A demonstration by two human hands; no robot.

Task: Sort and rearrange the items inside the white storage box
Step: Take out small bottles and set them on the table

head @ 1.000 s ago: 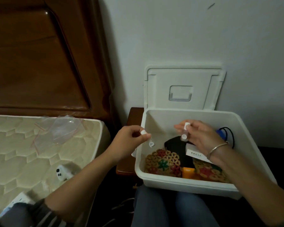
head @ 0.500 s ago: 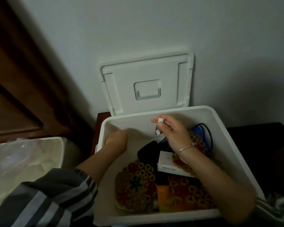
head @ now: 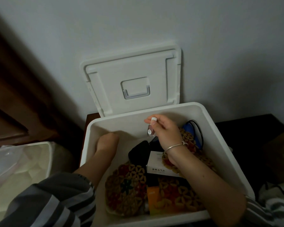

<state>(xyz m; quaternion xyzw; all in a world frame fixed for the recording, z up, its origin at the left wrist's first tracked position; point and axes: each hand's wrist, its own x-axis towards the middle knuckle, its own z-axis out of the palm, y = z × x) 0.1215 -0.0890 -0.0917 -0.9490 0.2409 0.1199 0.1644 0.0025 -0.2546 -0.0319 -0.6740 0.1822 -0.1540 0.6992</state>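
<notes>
The white storage box point(head: 208, 115) stands open in front of me, its lid point(head: 133, 76) leaning on the wall behind. My left hand point(head: 107, 143) reaches down into the box's far left corner, fingers curled out of sight. My right hand point(head: 166, 133) hovers over the far middle, pinching a small clear bottle point(head: 150, 131) with a white cap. Below lie woven patterned mats point(head: 125, 185), a white carton point(head: 156, 164), an orange box point(head: 152, 199), a black item point(head: 138, 151) and a blue item with a black cord point(head: 191, 130).
A quilted mattress point(head: 23, 161) with a clear plastic bag point(head: 2, 154) on it lies to the left, below a dark wooden headboard point(head: 15, 79). The box rests on a brown stand point(head: 93, 117) by the wall. Striped cloth point(head: 277, 199) lies at the lower right.
My left hand moved from the box's left rim down into the far left corner. My view shifted right, over the box. The right hand still holds the small bottle.
</notes>
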